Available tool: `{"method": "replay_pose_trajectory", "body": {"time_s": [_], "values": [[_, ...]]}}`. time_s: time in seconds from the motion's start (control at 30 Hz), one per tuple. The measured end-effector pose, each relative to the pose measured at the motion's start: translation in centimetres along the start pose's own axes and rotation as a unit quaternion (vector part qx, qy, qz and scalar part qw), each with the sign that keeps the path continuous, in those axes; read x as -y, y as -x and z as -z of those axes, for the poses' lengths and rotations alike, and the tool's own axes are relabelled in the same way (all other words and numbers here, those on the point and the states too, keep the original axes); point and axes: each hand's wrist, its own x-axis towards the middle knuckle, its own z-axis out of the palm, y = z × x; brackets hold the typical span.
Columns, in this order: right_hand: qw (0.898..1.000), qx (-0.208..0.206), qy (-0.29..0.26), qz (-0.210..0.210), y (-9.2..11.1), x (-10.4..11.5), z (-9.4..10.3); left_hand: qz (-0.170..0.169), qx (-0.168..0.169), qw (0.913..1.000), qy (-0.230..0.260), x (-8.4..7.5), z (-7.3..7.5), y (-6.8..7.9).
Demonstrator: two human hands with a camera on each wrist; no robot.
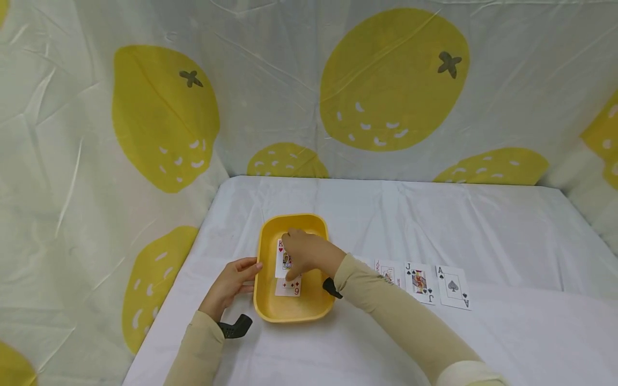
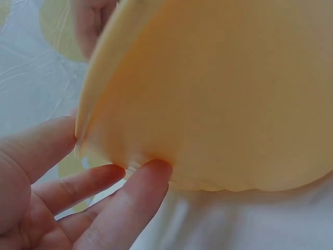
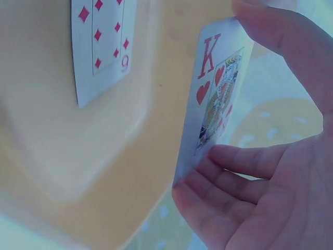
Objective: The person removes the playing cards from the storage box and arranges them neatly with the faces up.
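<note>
A yellow tray (image 1: 295,310) stands on the white cloth. My left hand (image 1: 233,284) grips its left wall, thumb at the rim and fingertips against the outer side in the left wrist view. Over the tray, my right hand (image 1: 309,252) holds a king of hearts (image 3: 213,94) by its ends, between thumb and fingers, the card slightly bowed in the right wrist view. A diamonds card (image 1: 288,287) lies face up on the tray floor, partly covered by the king in the head view.
Right of the tray lie a jack of spades (image 1: 419,283), an ace of spades (image 1: 453,288) and another face card (image 1: 388,269), partly hidden by my right sleeve (image 1: 386,300). A lemon-print sheet (image 1: 270,80) hangs behind the table.
</note>
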Motion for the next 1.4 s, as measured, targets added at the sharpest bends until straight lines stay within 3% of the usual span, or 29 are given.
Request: {"method": "replay_pose_trajectory", "body": {"time_s": [0.33, 0.67, 0.93, 1.4], "values": [[0.998, -0.055, -0.004, -0.003, 4.2, -4.5, 1.2, 0.002, -0.001, 1.0000, -0.003, 0.2, 0.0, -0.2], [0.997, -0.077, -0.006, -0.010, 8.2, -8.2, 1.0, 0.010, -0.004, 0.9999, -0.005, 0.2, -0.1, -0.4], [0.995, -0.092, -0.027, -0.024, 11.2, -11.6, -0.5, 0.010, -0.009, 0.9999, -0.006, 0.2, -0.3, -0.4], [0.989, -0.094, -0.065, -0.091, 17.3, -17.2, -3.2, 0.013, -0.014, 0.9998, -0.010, 0.1, -0.1, -0.4]]}}
